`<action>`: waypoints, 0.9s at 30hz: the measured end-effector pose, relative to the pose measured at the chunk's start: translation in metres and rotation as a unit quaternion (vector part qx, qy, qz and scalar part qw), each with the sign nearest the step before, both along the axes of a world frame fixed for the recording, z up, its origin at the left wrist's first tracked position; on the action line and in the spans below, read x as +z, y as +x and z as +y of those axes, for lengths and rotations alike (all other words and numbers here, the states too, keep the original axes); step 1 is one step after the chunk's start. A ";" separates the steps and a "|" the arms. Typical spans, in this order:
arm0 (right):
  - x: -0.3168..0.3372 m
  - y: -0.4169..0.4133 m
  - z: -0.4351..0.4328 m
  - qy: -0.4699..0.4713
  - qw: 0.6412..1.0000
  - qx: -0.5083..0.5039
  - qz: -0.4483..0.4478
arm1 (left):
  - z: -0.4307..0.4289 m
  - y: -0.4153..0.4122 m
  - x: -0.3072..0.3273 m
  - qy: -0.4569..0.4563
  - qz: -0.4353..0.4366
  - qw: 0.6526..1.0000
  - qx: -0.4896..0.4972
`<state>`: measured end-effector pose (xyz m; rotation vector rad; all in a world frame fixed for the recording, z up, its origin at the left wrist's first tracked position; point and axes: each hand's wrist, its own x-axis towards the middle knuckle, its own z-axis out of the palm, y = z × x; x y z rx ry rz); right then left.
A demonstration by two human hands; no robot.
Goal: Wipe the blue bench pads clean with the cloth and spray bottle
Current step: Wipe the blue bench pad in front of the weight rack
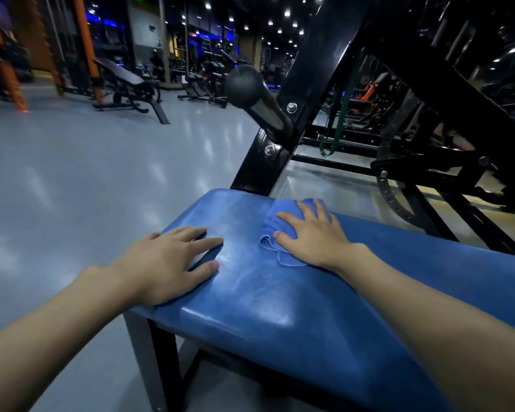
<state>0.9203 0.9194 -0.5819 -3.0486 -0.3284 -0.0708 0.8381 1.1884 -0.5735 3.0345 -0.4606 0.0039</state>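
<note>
Now, pad (280, 307): blue and glossy, the top of the counter (161, 361), running from the lower right toward a black frame (309, 69) at its far end.
Cloth (280, 251): blue and bunched, lying on the pad's far part, under the right hand (312, 236).
Right hand: palm down on the cloth, with the bare forearm stretched along the pad from the lower right.
Right fingers (292, 218): straight and spread, pressing the cloth, tips pointing toward the frame.
Left hand (167, 263): palm down on bare pad at its left edge, apart from the cloth, forearm coming in from the lower left.
Left fingers (197, 233): straight and slightly parted, thumb splayed on the near side, holding nothing.
Floor (72, 173): grey and shiny, left of the counter.
</note>
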 end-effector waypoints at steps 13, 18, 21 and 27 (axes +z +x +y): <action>0.000 0.031 0.110 -0.003 0.996 0.089 -0.009 | 0.062 -0.034 -0.009 -0.068 -0.012 0.997 0.040; 0.003 0.030 0.138 0.009 0.993 0.115 -0.006 | 0.072 -0.040 -0.008 -0.112 0.001 0.992 0.051; 0.006 0.023 0.154 0.013 0.989 0.146 0.000 | 0.071 -0.041 -0.009 -0.123 0.001 0.991 0.060; 0.008 0.003 0.149 -0.008 0.980 0.196 0.010 | 0.070 -0.047 -0.012 -0.146 0.002 0.986 0.081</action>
